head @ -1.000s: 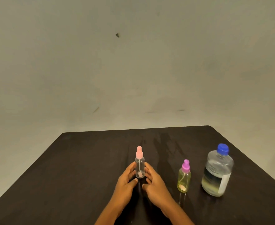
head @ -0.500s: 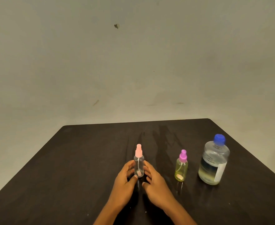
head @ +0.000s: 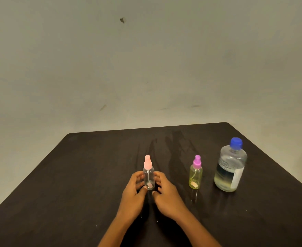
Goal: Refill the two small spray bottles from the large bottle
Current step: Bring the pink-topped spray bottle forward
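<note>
Bare left grip [head: 134, 195], bare right grip [head: 168, 197], bare forearms [head: 113, 232], short pale thumbnails [head: 145, 188]

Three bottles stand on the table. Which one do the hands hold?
The clear spray bottle, pink-topped, leftmost: the left hand and right hand cup it. The yellowish bottle and blue-capped bottle stand untouched.
</note>
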A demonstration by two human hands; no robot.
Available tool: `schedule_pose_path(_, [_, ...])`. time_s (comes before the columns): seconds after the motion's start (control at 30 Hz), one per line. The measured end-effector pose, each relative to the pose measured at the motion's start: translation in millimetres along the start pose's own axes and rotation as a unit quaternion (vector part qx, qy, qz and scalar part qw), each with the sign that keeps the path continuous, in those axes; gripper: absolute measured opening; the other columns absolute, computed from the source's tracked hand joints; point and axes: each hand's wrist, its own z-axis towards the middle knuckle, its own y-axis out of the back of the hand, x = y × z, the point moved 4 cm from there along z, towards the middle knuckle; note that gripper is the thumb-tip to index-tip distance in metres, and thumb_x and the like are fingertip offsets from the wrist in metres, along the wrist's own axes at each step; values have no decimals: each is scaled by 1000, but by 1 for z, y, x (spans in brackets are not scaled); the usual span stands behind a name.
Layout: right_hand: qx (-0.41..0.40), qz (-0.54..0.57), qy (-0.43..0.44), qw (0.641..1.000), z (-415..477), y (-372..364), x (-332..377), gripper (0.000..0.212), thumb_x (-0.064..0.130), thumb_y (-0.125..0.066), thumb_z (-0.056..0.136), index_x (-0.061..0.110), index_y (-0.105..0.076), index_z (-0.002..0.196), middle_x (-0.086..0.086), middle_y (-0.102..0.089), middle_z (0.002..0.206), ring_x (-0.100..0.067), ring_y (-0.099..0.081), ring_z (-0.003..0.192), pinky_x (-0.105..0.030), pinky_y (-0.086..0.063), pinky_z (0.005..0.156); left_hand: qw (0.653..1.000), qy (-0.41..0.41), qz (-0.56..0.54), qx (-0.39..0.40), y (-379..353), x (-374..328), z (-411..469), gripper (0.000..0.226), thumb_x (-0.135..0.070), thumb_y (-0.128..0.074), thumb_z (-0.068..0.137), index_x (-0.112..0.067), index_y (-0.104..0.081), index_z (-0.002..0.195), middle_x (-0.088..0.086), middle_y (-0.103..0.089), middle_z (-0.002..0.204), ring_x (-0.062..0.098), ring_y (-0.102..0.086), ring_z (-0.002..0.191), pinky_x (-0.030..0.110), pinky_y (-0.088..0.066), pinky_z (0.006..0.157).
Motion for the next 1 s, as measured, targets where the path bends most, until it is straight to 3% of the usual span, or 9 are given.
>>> schedule_pose_path(0.23, [-4,-14,-40,999,-3,4,1,59,8,-56,87,19,-35,141,1,-45,141,-11,-41,131,-26,-36,107,1000,8,28,-8,0,0,-1,49,10,-50,87,-36,-51,104,-19,-57,112,-12,-55,98,3,-42,74])
schedule_pose_path(0.37, [-52,-16,-43,998,-9,15,13,50,13,-59,88,19,-43,134,3,-50,133,-9,-50,119,-19,-41,97,998,8,30,-62,3,-3,-1,57,18,-46,79,-28,-52,111,-11,-55,117,7,-51,114,16,-39,90])
schedule_pose_path(0.47, [-132,13,22,991,-19,34,36,34,1,-55,85,24,-58,110,4,-62,111,-3,-59,92,-9,-44,77,983,-41,13,-181,8,-18,-5,55,19,-47,76,-24,-56,108,-8,-58,114,7,-52,111,20,-38,94])
schedule_pose_path(0.57, [-235,76,136,959,-34,67,66,39,-11,-52,83,26,-63,92,5,-67,89,-7,-64,83,-15,-50,74,966,-104,0,-235,1,-42,-9,52,17,-52,76,-25,-58,104,-11,-59,108,0,-53,106,6,-39,84])
schedule_pose_path(0.63, [-300,85,204,928,-41,91,87,37,-12,-51,83,21,-65,93,4,-67,86,-9,-65,81,-18,-51,74,956,-157,-5,-246,-6,-58,-11,43,13,-56,80,-22,-59,104,-11,-60,104,0,-55,101,7,-42,82])
schedule_pose_path(0.73, [-412,67,262,870,-51,130,100,35,-13,-52,83,16,-63,97,1,-66,92,-10,-63,84,-19,-50,76,948,-224,-5,-228,-30,-82,-14,44,15,-55,78,-19,-59,105,-10,-59,103,6,-57,99,17,-46,86])
schedule_pose_path(0.83, [-506,-4,262,822,-57,165,95,32,-9,-55,83,13,-59,106,-2,-60,105,-14,-59,97,-21,-46,85,936,-301,34,-179,-64,-102,-16,45,11,-53,69,-16,-59,105,-5,-59,103,3,-54,102,10,-35,93])
schedule_pose_path(0.9, [-542,-48,216,811,-56,185,81,33,-4,-59,83,8,-56,115,-7,-55,115,-19,-54,109,-25,-43,92,935,-332,46,-119,-88,-107,-17,45,10,-54,69,-10,-58,109,-1,-58,106,4,-53,103,14,-37,95])
schedule_pose_path(1.0, [-528,-69,137,836,-49,206,58,45,10,-64,85,12,-49,127,-7,-49,128,-21,-47,120,-31,-39,99,941,-330,68,-20,-123,-105,-18,54,3,-58,75,-11,-49,127,-1,-53,123,9,-50,115,31,-44,98])
